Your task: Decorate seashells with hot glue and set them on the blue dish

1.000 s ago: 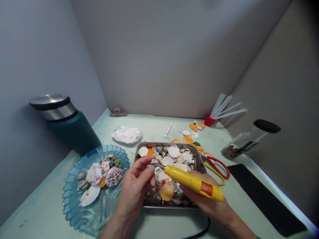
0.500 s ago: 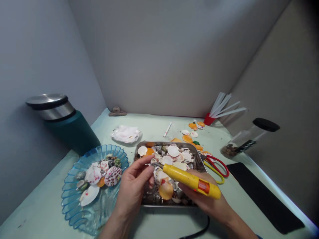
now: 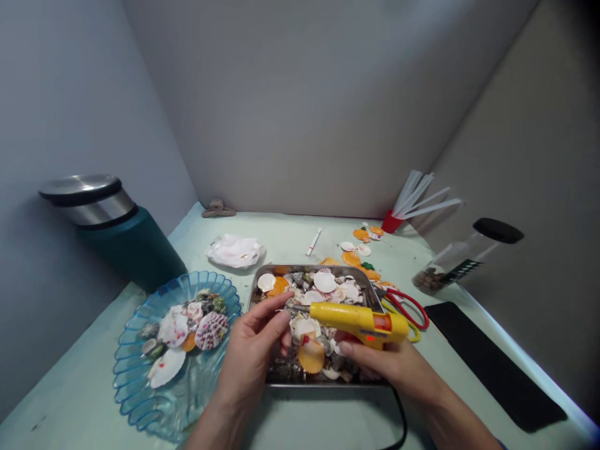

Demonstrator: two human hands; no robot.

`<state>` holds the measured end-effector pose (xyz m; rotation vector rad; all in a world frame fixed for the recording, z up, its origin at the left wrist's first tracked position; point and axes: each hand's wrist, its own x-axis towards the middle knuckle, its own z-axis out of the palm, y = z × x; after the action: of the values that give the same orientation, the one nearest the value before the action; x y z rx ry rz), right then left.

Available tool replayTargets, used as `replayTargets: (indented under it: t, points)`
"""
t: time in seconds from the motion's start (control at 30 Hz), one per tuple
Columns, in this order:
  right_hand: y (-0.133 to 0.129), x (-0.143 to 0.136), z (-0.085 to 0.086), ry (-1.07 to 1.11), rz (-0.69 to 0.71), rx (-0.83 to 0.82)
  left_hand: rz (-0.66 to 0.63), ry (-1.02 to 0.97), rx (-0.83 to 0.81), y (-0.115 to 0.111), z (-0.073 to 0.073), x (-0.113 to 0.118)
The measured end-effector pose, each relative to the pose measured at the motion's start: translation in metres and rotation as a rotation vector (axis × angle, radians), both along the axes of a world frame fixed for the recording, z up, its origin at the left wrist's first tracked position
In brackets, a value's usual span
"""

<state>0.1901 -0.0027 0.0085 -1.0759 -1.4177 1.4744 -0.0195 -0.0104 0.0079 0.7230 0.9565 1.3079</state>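
A yellow glue gun (image 3: pixel 347 315) with a lit red light is gripped in my right hand (image 3: pixel 389 362), its metal nozzle pointing left. The nozzle tip is close to the fingertips of my left hand (image 3: pixel 255 340). The thumb and fingers of my left hand are bent together around something too small to make out. Beneath both hands lies a metal tray (image 3: pixel 323 385) full of shells. To the left, a blue scalloped glass plate (image 3: pixel 135 400) holds white, spotted and orange shells with small snail shells.
A teal bottle (image 3: pixel 135 247) stands at the left. Behind the tray are a white plastic packet (image 3: pixel 235 250), a white stick (image 3: pixel 314 242) and orange shells (image 3: pixel 351 259). Rightward are red-handled scissors (image 3: pixel 412 306), a red cup of glue sticks (image 3: pixel 390 222), a jar (image 3: pixel 450 269) and a black slab (image 3: pixel 492 362).
The glue gun has turned to lie more level, with its handle and red light now showing. My right hand has shifted under it, and the black cord has moved. My left hand is nearly unchanged.
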Motion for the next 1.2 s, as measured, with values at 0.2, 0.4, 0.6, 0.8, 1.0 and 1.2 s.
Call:
replayTargets:
  t: [0.2, 0.4, 0.6, 0.8, 1.0, 1.2]
  points:
    - [0.000, 0.001, -0.004, 0.018, 0.014, -0.153, -0.010, -0.011, -0.003, 0.000, -0.001, 0.000]
    - [-0.002, 0.000, -0.003, 0.006, -0.012, -0.164, -0.006, -0.027, -0.007, 0.000, -0.001, 0.000]
    - [-0.002, -0.001, -0.001, 0.027, 0.029, -0.116, 0.036, -0.050, -0.017, 0.000, 0.000, 0.000]
    - [-0.006, 0.000, -0.003, 0.047, -0.065, -0.144, 0.042, -0.054, 0.000, 0.002, 0.001, 0.000]
    - [-0.001, -0.004, -0.011, 0.036, -0.210, -0.070, 0.072, -0.070, 0.031, 0.004, 0.000, 0.002]
    - [0.000, -0.006, -0.011, -0.033, -0.292, -0.018, 0.133, 0.031, 0.052, -0.002, 0.008, -0.002]
